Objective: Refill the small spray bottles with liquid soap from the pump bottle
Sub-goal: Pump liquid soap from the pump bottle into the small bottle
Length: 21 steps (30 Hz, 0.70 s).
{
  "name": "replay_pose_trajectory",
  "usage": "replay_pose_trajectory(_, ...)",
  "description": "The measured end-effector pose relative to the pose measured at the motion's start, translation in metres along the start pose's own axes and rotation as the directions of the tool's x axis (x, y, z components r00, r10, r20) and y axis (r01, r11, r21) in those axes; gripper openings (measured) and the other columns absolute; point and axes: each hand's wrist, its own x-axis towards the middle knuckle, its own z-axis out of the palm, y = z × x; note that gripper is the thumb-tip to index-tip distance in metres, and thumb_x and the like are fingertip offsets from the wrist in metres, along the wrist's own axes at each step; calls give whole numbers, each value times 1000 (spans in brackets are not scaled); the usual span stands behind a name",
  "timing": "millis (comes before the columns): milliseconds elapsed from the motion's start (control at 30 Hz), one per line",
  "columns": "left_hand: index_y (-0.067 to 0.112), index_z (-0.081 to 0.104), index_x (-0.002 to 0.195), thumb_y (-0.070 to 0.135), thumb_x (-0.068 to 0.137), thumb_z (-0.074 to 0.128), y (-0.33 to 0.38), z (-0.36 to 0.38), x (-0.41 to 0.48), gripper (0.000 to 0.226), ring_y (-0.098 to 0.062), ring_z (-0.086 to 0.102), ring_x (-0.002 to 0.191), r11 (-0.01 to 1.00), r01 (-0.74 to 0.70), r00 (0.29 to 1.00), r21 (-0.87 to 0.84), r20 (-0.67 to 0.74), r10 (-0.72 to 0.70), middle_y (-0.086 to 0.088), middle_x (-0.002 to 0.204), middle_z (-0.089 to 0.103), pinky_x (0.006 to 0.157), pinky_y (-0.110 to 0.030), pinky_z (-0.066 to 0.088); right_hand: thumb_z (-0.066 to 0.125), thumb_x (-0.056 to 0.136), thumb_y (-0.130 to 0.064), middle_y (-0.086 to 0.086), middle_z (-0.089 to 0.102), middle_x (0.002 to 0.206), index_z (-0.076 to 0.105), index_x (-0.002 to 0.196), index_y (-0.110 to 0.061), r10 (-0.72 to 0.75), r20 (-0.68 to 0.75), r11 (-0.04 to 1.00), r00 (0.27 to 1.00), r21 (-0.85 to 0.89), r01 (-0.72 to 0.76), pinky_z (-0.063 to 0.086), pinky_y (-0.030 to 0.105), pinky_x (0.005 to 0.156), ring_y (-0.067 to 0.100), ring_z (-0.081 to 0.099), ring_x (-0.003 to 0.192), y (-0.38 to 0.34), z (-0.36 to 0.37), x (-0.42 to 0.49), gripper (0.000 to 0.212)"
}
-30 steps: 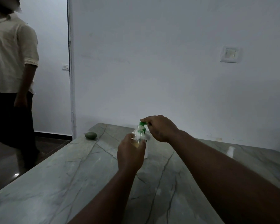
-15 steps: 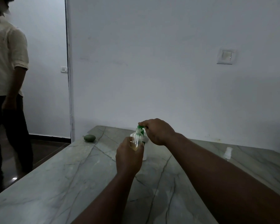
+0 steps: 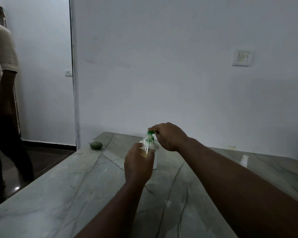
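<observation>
My left hand (image 3: pixel 138 164) grips a small clear spray bottle (image 3: pixel 147 146) with a little yellowish liquid at its bottom, holding it upright with its open neck just under the green pump nozzle (image 3: pixel 150 133). My right hand (image 3: pixel 169 136) rests on top of that green pump head, fingers curled over it. The white pump bottle (image 3: pixel 155 159) stands on the marble table (image 3: pixel 76 194) behind the small bottle and is mostly hidden by my left hand. A small white spray cap (image 3: pixel 244 159) stands on the table to the right.
A green oval object (image 3: pixel 96 145) lies at the table's far left corner. A person in a light shirt (image 3: pixel 2 66) stands on the dark floor to the left of the table. A white wall with a switch plate (image 3: pixel 242 57) rises behind the table.
The person on the left has stepped further left, partly out of view. My hands and both bottles stay together at the same spot.
</observation>
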Motion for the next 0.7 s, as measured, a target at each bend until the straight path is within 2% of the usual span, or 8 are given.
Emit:
replay_pose_trajectory(133,31,61,104,41,91,73,1,-1,-2,21,-1,59,75,1000,0,1000,12,15,0,22,79,54,62,-30,54,42,103,-15,0,63,142,61,140,-31,12,2,1000,1000,9,-12,50,44,105,25,58,127,0,4,-3,45)
replay_pose_trajectory(267,34,54,97,40,92,73,3,-5,-4,20,-1,59,74,999,8,1000,32,29,-9,18,81,57,57,-24,43,42,103,-15,-1,61,144,60,141,-31,17,-2,1000,1000,22,-17,49,44,106,25,57,129,-2,7,-6,45)
replay_pose_trajectory(400,32,57,98,39,92,72,5,-6,-5,18,-2,59,75,999,25,999,24,33,-26,17,81,59,57,-24,41,41,103,-16,-1,61,145,59,142,-31,15,11,1000,1000,14,-15,48,45,106,25,56,130,-2,6,-6,45)
replay_pose_trajectory(467,34,55,99,40,92,72,5,-6,-4,19,-1,59,76,1000,27,999,9,28,-28,20,81,57,59,-25,45,40,104,-17,-1,60,146,59,143,-31,8,13,1000,1000,16,-8,47,45,107,24,55,132,-1,3,-4,45)
replay_pose_trajectory(600,28,63,110,40,91,73,6,-4,-1,24,-7,62,81,999,34,999,-6,22,-34,18,84,58,69,-34,56,38,105,-19,-1,61,145,59,142,-31,-5,7,1000,1000,19,5,47,45,107,24,56,131,-1,-3,-2,44)
replay_pose_trajectory(700,27,64,113,40,91,73,6,-4,-2,27,-9,64,84,999,36,999,-15,24,-36,15,90,61,73,-37,59,39,105,-20,-1,61,145,61,141,-31,-6,13,1000,1000,10,6,48,44,106,24,57,130,-1,-5,-1,43)
